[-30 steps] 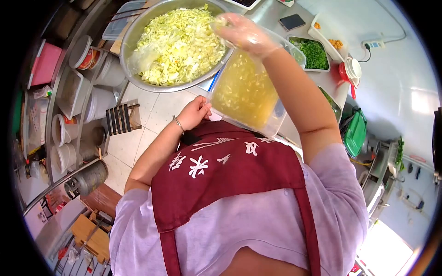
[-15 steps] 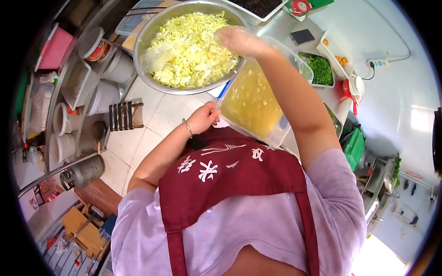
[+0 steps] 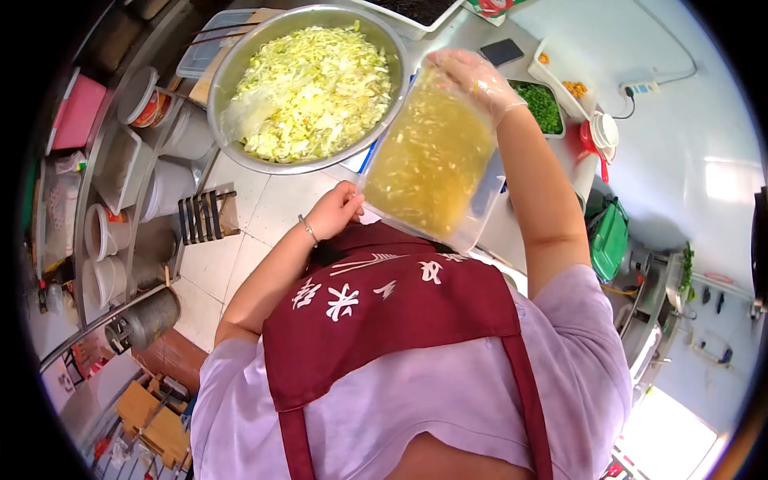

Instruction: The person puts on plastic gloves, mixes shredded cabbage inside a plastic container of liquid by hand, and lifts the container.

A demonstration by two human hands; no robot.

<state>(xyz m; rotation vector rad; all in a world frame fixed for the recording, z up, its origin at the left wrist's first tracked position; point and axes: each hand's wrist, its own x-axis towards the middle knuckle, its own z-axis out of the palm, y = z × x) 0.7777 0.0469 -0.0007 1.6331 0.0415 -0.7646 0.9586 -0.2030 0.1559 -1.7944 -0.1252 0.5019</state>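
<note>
A clear plastic container [image 3: 485, 216] of cloudy yellow liquid with pale shreds in it is in front of my apron. My left hand [image 3: 336, 212] is closed on its near left rim. My right hand [image 3: 478, 80], in a thin clear glove, has its fingers bent over the container's far edge; the fingertips are partly hidden. Just left of the container stands a big steel bowl [image 3: 218, 120] heaped with chopped cabbage [image 3: 316, 92]. Some whitish, see-through material lies at the bowl's left inner side; I cannot tell what it is.
Beyond my right hand lie a phone [image 3: 502, 52] and a tray of chopped greens [image 3: 538, 106]. A red-handled item [image 3: 594, 136] sits near the counter's right edge. Shelves with white buckets [image 3: 168, 188] line the left. A gas cylinder [image 3: 144, 320] lies or stands below them.
My right hand has moved from above the cabbage in the bowl to the container's far edge. My left hand stays on the rim. The whole view has shifted slightly.
</note>
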